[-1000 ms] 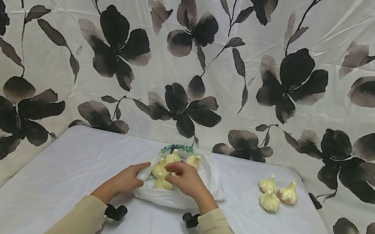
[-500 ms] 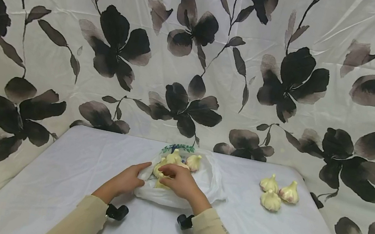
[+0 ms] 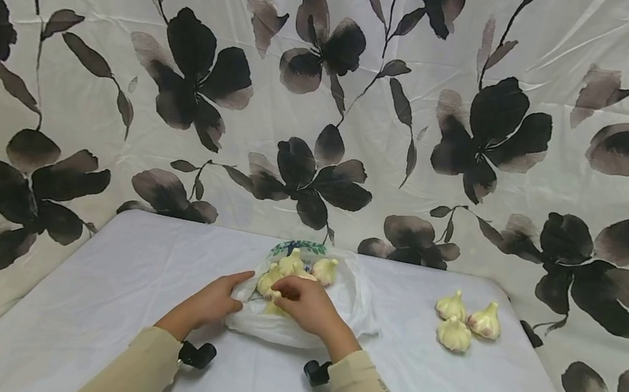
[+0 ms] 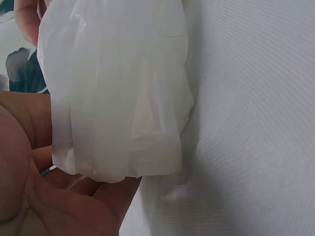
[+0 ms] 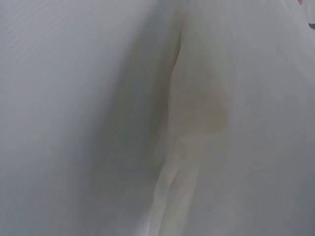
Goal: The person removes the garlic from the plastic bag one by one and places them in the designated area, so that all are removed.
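A white plastic bag (image 3: 357, 304) with a green leaf print lies open in the middle of the table, several pale garlic bulbs (image 3: 292, 263) inside it. My left hand (image 3: 207, 303) holds the bag's left edge between thumb and fingers; in the left wrist view, the bag wall (image 4: 118, 88) hides part of those fingers. Over the bag's front, my right hand (image 3: 308, 306) pinches the stem of the front garlic bulb (image 3: 275, 309) with thumb and fingertips. The right wrist view is filled by the bag's outer side (image 5: 261, 128) and the tablecloth, with the right hand hidden.
Three garlic bulbs (image 3: 453, 335) sit grouped on the white tablecloth (image 3: 103, 299) at the right. A floral curtain (image 3: 330, 101) hangs behind the table's far edge. Black wrist cameras (image 3: 197, 355) are strapped to both wrists.
My right hand has come down from above the bulbs, fingers apart, and now pinches the front garlic bulb by its stem. The left hand has kept its place on the bag.
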The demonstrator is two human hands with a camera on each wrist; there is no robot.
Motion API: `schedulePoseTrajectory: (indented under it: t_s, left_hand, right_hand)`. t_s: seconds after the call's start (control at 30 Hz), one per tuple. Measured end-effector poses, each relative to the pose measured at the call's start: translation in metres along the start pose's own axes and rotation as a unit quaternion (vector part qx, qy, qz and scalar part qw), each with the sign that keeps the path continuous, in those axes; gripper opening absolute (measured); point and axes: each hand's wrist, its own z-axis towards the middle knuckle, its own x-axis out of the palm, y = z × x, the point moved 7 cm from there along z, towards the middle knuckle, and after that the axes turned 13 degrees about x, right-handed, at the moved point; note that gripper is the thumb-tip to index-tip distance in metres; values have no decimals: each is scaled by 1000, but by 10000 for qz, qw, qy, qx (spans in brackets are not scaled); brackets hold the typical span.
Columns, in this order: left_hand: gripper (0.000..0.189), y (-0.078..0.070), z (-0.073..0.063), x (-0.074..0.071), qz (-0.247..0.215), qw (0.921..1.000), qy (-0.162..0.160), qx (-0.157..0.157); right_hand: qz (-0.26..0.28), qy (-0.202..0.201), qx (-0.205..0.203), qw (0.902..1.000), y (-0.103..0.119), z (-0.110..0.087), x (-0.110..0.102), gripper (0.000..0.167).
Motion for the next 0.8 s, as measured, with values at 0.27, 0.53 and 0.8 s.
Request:
schedulePoseTrajectory:
  t_s: [0.27,0.53,0.8]
  left_hand:
    - [78,2,2,0,70,10000,6,-37]
    - [79,0,2,1,-14,10000,-7,9]
    - [80,-2,0,2,-17,10000,3,1]
  right_hand:
    - [-32,-70,25,10000,-6,-3,-10,22]
    - [70,-287,-76,9995,-4,-7,-25,23]
    - [163,-413,-121,9989,-4,-11,-37,23]
